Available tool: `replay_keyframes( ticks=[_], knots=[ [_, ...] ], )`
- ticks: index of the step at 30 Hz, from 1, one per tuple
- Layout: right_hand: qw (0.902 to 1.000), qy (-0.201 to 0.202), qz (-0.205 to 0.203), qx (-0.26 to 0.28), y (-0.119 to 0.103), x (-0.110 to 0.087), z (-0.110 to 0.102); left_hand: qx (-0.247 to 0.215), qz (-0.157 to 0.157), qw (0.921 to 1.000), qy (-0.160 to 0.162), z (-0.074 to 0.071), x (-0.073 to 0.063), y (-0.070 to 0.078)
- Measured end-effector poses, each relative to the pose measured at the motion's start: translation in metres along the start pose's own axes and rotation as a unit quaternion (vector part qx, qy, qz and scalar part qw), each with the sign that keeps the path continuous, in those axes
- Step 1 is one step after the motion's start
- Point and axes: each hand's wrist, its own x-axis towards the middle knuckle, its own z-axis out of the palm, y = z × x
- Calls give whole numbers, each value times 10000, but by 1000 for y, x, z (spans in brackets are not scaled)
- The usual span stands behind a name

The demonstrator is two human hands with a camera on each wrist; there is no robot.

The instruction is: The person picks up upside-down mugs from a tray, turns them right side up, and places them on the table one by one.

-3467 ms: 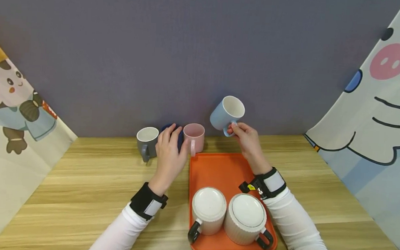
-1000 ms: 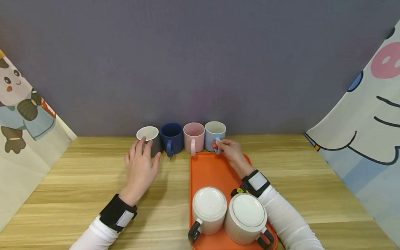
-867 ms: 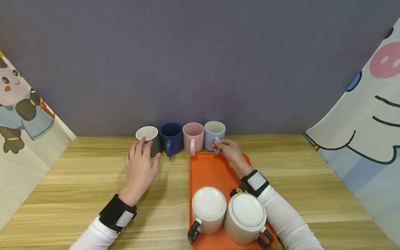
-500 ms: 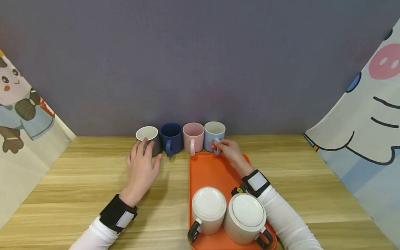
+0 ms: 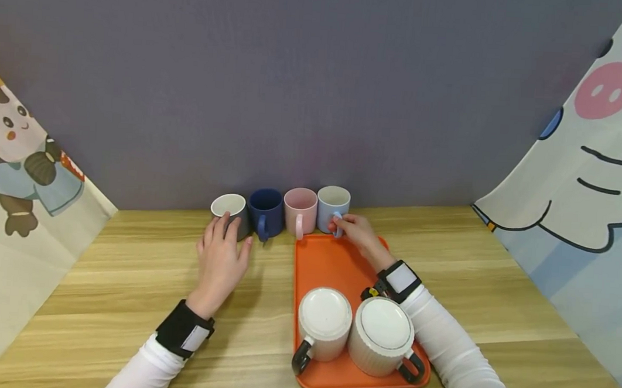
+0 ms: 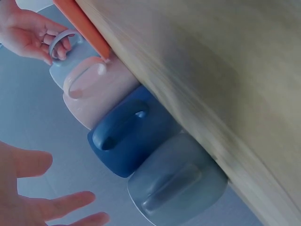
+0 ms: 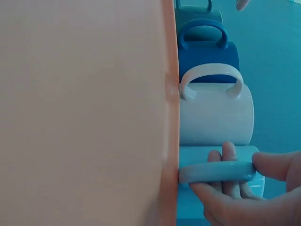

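Light-blue mug has landed by the tray rim (wood-grain tabletop both sides), right fingers pinching its curved handle, left fingers spread near grey mug.

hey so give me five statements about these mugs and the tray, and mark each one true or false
1. The left grip is nearest the gray mug. True.
2. The right grip holds the light blue mug by its handle. True.
3. The orange tray carries two upside-down mugs. True.
4. The light blue mug stands directly beside the gray mug. False: the navy mug and pink mug stand between them.
5. The gray mug is upside down. False: it stands upright.
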Motion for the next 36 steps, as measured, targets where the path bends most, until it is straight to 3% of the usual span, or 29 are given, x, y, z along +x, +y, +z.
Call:
replay_keyframes(
  ticks=[5, 11, 23, 29, 36],
  knots=[
    [9978, -271, -2, -603, -5, -2, -9, -47, 9, 9999, -105, 2, 1, 2],
    [9801, -569, -428, -1853, -22, -11, -20, -141, 66, 9995, -256, 7, 6, 7],
    [9659, -505, -705, -2441, -28, -32, -39, -255, 278, 9988, -325, 21, 10, 22],
    [9658, -571, -809, -2396, -29, -51, -49, -401, 328, 9978, -412, 24, 11, 30],
    [9548, -670, -825, -2777, -29, -73, -58, -459, 313, 9972, -508, 29, 10, 36]
  ],
)
